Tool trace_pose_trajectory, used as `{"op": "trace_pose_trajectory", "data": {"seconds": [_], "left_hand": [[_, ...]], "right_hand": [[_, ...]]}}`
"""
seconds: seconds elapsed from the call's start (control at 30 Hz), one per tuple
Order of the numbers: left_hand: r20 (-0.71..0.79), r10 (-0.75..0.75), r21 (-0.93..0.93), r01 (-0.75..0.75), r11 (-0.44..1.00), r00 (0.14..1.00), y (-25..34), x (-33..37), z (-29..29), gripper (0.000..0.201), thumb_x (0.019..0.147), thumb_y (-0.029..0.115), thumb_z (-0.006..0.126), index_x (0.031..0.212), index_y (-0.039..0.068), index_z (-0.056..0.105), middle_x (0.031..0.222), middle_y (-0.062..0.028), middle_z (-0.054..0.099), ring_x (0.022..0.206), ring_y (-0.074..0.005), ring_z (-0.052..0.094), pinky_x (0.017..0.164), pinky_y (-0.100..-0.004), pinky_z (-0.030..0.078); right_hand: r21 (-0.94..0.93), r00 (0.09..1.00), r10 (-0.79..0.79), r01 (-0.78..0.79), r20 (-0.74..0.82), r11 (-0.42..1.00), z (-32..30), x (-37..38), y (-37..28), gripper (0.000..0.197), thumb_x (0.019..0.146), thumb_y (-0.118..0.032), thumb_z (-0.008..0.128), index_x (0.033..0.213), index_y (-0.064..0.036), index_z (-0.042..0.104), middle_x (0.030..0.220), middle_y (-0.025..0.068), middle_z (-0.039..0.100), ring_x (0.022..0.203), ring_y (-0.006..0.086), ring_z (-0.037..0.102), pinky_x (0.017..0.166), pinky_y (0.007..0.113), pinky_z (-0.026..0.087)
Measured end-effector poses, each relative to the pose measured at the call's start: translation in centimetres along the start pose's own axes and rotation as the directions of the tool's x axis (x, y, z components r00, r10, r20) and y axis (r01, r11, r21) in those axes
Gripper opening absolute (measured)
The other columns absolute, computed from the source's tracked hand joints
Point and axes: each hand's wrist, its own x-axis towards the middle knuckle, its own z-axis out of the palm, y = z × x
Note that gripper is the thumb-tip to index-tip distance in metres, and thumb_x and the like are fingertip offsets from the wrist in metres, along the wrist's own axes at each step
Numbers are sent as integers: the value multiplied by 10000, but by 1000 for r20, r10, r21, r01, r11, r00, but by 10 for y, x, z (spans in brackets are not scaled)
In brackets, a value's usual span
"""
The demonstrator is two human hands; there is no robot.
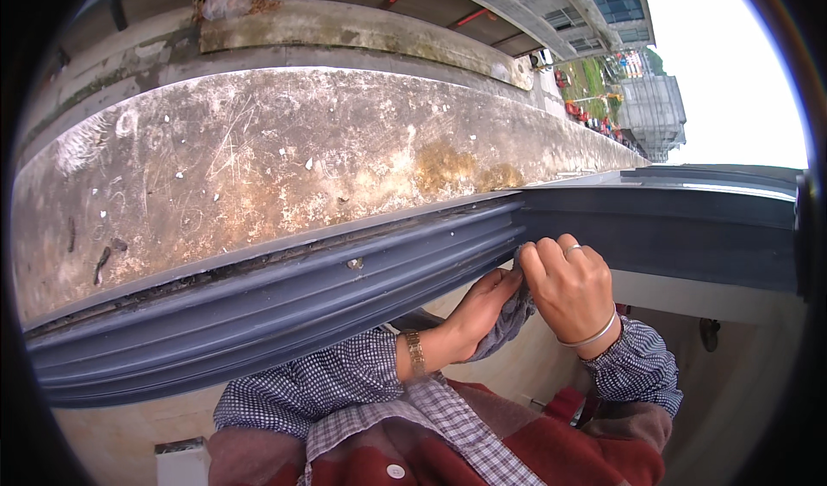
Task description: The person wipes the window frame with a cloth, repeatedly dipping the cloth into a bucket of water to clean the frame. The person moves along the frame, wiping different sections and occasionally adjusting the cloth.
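Two hands, left hand and right hand, half-hiding a grey cloth.

Soft daylight, blown-out sky (upper right), sharp centre, fisheye-bent dark rim.

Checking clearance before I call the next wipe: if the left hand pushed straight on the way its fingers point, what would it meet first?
Most likely the grey cloth it grips, then the right hand closed over it; the grey window frame lies just beyond, though depth is unclear.

Our two hands meet at centre-right of the frame.
Our right hand curls into a fist, knuckles up; our left hand reaches in beside it, fingers bent, forearms rising from below.
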Motion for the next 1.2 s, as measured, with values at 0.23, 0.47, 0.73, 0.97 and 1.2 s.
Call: {"op": "trace_pose_trajectory", "data": {"seconds": [0.23,0.47,0.73,0.97,1.2], "left_hand": [[-54,71,-68,-74,995,996,2,-5,2,306,1059,252,461,1233,21,562,1156,6,604,1076,-71,556,958,-245,439],[-3,90,96,-90,991,996,0,3,-6,265,1054,271,476,1127,44,592,1041,39,556,960,-43,483,880,-228,409],[4,98,187,-97,978,995,14,-16,-17,339,1055,303,486,1220,29,599,1090,31,606,988,-38,526,894,-219,434],[-1,141,282,-135,950,990,12,-35,-11,265,1055,259,498,1109,19,597,928,52,549,845,-24,460,759,-206,415],[12,179,325,-174,930,984,8,-13,-8,324,1066,293,468,1093,5,614,896,53,561,799,-19,457,706,-202,420]], "right_hand": [[88,993,-71,63,90,994,8,15,17,113,745,-132,628,762,-100,522,763,35,457,745,187,554,603,313,485],[28,990,-100,98,102,995,12,13,16,114,750,-128,625,754,-85,520,763,42,452,696,175,559,537,285,500],[150,991,-125,115,56,982,15,15,20,120,755,-118,638,762,-75,526,763,41,460,703,176,572,530,294,509],[142,996,-90,89,-6,986,11,6,13,122,750,-111,635,757,-83,516,748,39,460,656,172,565,504,288,497],[-6,996,-90,90,13,996,20,3,9,123,747,-94,613,741,-100,490,725,35,442,615,158,549,477,281,479]]}}
